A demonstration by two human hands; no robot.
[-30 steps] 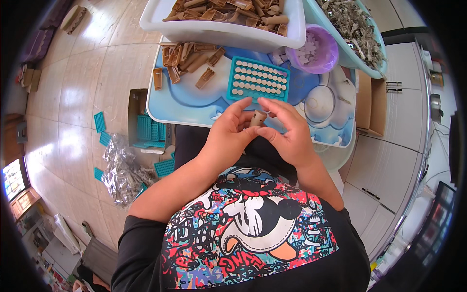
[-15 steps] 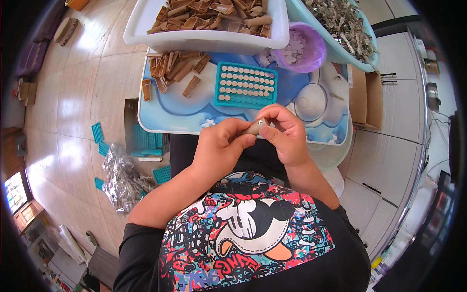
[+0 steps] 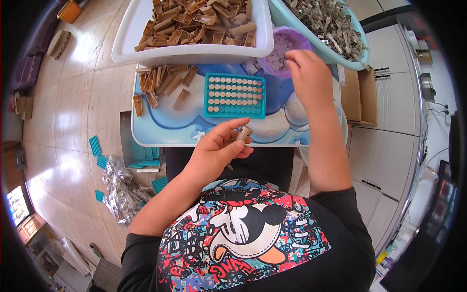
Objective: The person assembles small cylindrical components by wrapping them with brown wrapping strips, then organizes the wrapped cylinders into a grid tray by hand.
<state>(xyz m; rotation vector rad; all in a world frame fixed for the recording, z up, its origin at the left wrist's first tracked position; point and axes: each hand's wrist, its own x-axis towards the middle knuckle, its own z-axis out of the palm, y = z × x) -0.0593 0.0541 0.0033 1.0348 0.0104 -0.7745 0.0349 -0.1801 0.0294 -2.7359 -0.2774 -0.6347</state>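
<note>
My left hand (image 3: 219,146) is closed around a short tan plastic tube (image 3: 244,132), held upright above the table's near edge. Over the purple bowl (image 3: 297,41), my right hand (image 3: 311,80) has its fingers drawn together; what they hold, if anything, is too small to tell. Small whitish pieces (image 3: 277,52) fill the bowl. Between my hands and the containers lies a teal tray (image 3: 211,114) with rows of round cream pieces (image 3: 233,87). Left of the tray, brown half-shell plastic parts (image 3: 181,99) are piled on the blue patterned table (image 3: 168,131).
At the back stands a white tub (image 3: 194,54) heaped with brown parts. A light-blue basin (image 3: 348,61) of grey metallic-looking pieces is beside the purple bowl. On the floor at left sit a box (image 3: 127,146) of teal trays and a crumpled clear bag (image 3: 119,190). Cardboard (image 3: 357,97) stands at right.
My right hand has let go of the tan tube and moved up and right to the purple bowl. The tube stays in my left hand, now turned more upright.
</note>
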